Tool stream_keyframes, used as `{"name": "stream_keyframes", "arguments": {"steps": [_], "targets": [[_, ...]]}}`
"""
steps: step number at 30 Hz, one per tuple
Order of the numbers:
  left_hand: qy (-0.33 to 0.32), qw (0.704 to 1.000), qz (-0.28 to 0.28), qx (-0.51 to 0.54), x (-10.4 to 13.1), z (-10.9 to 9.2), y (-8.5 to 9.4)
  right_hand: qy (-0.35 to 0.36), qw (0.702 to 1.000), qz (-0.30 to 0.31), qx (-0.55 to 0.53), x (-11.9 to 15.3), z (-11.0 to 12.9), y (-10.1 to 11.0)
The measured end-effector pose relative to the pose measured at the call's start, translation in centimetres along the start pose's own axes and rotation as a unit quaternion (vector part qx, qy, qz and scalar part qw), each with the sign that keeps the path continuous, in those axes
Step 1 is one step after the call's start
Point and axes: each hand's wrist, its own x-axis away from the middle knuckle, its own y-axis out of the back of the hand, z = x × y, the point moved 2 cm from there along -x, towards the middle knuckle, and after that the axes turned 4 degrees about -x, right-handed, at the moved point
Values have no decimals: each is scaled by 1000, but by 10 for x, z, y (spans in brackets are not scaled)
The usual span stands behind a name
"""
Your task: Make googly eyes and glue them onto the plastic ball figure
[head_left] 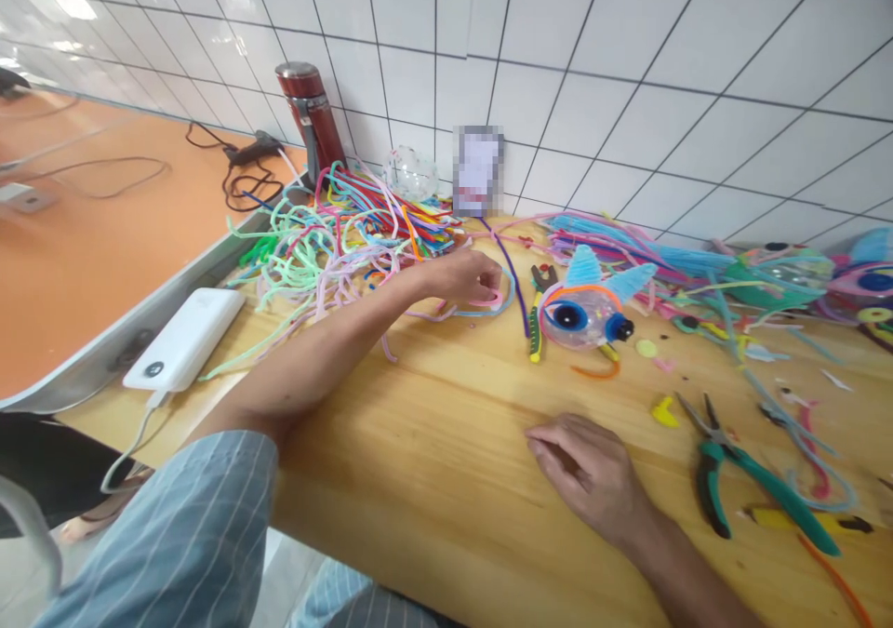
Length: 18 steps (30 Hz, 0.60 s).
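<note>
My left hand (pixel 469 276) reaches across to the pile of fuzzy pipe cleaners (pixel 327 265). Its fingers are curled down onto a pink pipe cleaner (pixel 492 300), and a light blue one loops around beside it. On the bare wood nearer to me rests my right hand (pixel 590 473), its fingers bent in and thumb close to the forefinger; nothing shows in it. Between and beyond the hands sits a clear ball animal (pixel 584 315) with blue fuzzy ears, a blue-and-black eye and a dark nose. Green-and-yellow-handled pliers (pixel 535 326) lie at its left.
Teal-handled long-nose pliers (pixel 750 479) and a yellow cutter (pixel 802 520) lie at right among scraps. A power bank (pixel 185 340) with a cable sits left. Along the tiled wall stand a red thermos (pixel 311 121), a clear ball (pixel 410 174) and a blurred phone (pixel 478 170).
</note>
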Motion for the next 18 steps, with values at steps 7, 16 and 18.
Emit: {"name": "stream_keyframes", "arguments": {"steps": [7, 16, 18], "targets": [[-23, 974, 161, 157, 10, 12, 13, -3, 1000, -8, 11, -2, -2, 0], [-96, 917, 204, 330, 15, -13, 9, -55, 996, -60, 32, 0, -2, 2], [-119, 905, 234, 334, 16, -29, 0, -89, 991, -95, 23, 2, -2, 3]]}}
